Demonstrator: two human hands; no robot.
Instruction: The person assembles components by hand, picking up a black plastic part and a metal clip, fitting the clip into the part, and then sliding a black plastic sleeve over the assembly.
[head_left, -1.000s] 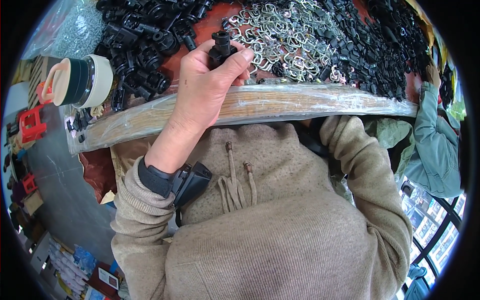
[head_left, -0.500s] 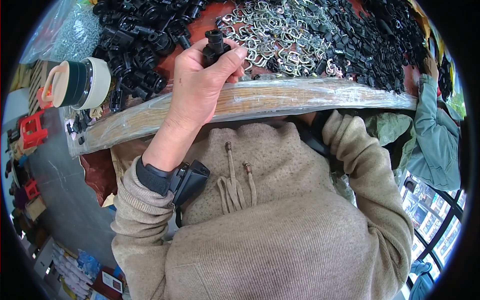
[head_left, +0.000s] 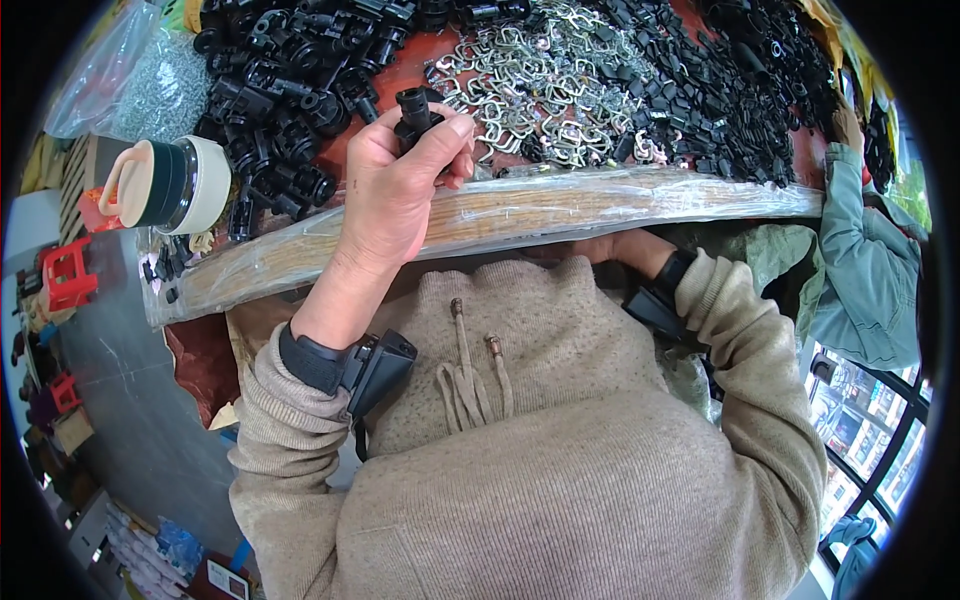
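Observation:
My left hand (head_left: 392, 195) is closed around a black plastic fitting (head_left: 413, 105), a short stepped tube held upright above the table's front edge. Its upper end sticks out between thumb and fingers, while my palm hides the lower part. Under the wooden table edge (head_left: 560, 205), close to my body, is my right hand (head_left: 632, 247). The edge covers its fingers, so what they hold or touch cannot be made out. Beyond my left hand lies a heap of similar black fittings (head_left: 290, 120). Bent metal clips (head_left: 560, 90) are spread on the red tabletop to its right.
Small black plastic parts (head_left: 735, 120) lie in a pile at the right. A green and cream lidded cup (head_left: 205, 185) stands at the table's left end, near a clear bag of small pieces (head_left: 165, 90). A co-worker's sleeve (head_left: 860, 250) reaches in at the right.
My right hand and wrist have come partly into sight below the table edge. My left hand, still holding the fitting, has shifted slightly down in the picture.

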